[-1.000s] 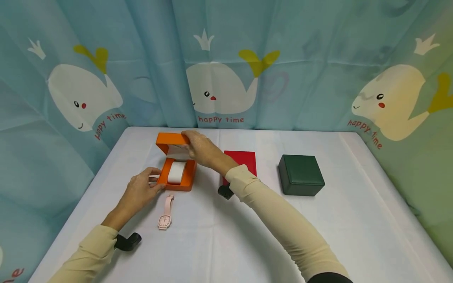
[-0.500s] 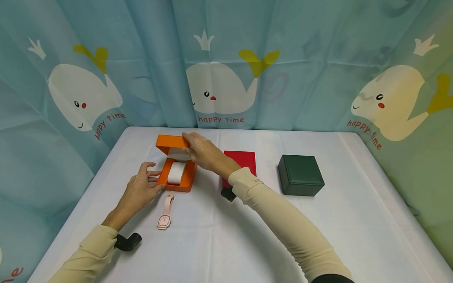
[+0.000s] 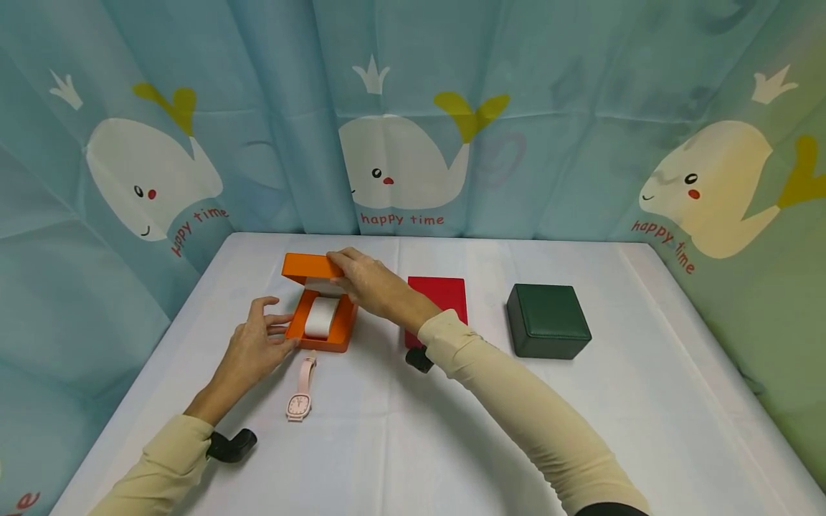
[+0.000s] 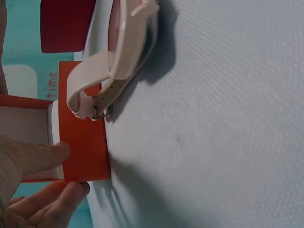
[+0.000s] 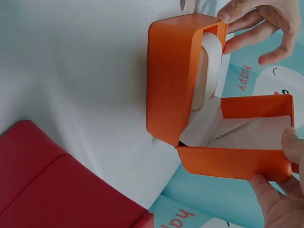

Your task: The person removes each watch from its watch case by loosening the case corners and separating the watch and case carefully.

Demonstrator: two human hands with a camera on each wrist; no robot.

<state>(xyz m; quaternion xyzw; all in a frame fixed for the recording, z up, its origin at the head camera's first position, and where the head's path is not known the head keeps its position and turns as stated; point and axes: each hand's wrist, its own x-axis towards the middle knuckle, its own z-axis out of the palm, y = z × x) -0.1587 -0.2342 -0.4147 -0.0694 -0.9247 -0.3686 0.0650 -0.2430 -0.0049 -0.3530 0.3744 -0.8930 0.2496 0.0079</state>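
Observation:
On the table's left part stands an orange watch box (image 3: 328, 345) with its hinged lid (image 3: 302, 266) tilted partway up. Inside sits a white cushion (image 3: 320, 317). My left hand (image 3: 257, 342) pinches the base at its front left corner, thumb by the rim, some fingers spread along the side. My right hand (image 3: 371, 284) grips the right end of the lid; in the right wrist view its thumb and fingers hold the lid's edge (image 5: 223, 162). In front of the box lies a pink wristwatch (image 3: 300, 405), its strap buckled into a loop in the left wrist view.
A red box (image 3: 445, 290), partly covered by my right forearm, stands right of the orange one. Farther right is a shut dark green box (image 3: 551, 312). A light blue curtain (image 3: 413, 43) with whale prints hangs behind the white-covered table (image 3: 645, 401).
The lid has come down a little, tilting further toward the base, with my right hand moving down along with it. My left hand stays at the box's corner.

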